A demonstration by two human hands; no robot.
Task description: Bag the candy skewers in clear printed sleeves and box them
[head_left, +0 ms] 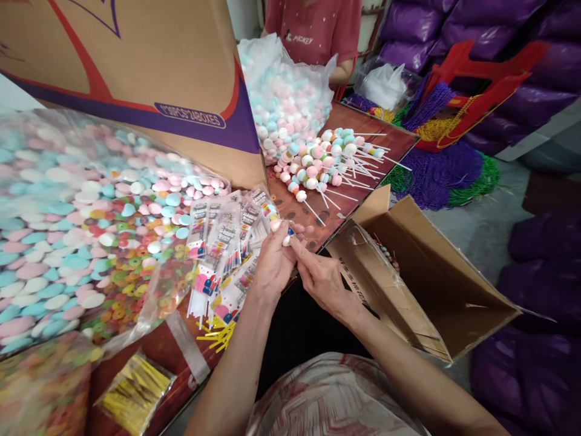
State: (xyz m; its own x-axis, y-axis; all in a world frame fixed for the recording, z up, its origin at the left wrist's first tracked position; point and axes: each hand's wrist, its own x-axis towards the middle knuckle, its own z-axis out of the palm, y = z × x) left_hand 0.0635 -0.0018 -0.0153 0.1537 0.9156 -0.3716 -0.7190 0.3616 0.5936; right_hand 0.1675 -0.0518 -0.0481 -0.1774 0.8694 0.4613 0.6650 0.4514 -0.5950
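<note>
My left hand (276, 260) is closed round a small wrapped candy skewer (271, 213), whose pastel pieces show above the fingers. My right hand (320, 272) meets it at the thumb, its fingers pinched at the lower part of the wrapper, where a bit of blue and white shows. Just left of my hands lie printed clear packets (224, 233) with white sticks, and yellow twist ties (218, 335) sit below them. Beyond my hands, candy skewers on white sticks (318, 160) are piled on the dark red table (336, 212).
Loose pastel candies (49, 260) and gummy rings (131, 272) cover the left side. A large carton (136, 66) stands behind them. An open cardboard box (422, 272) is at the right. A person in a red shirt (313, 30) sits opposite, behind a bag of candies (290, 97).
</note>
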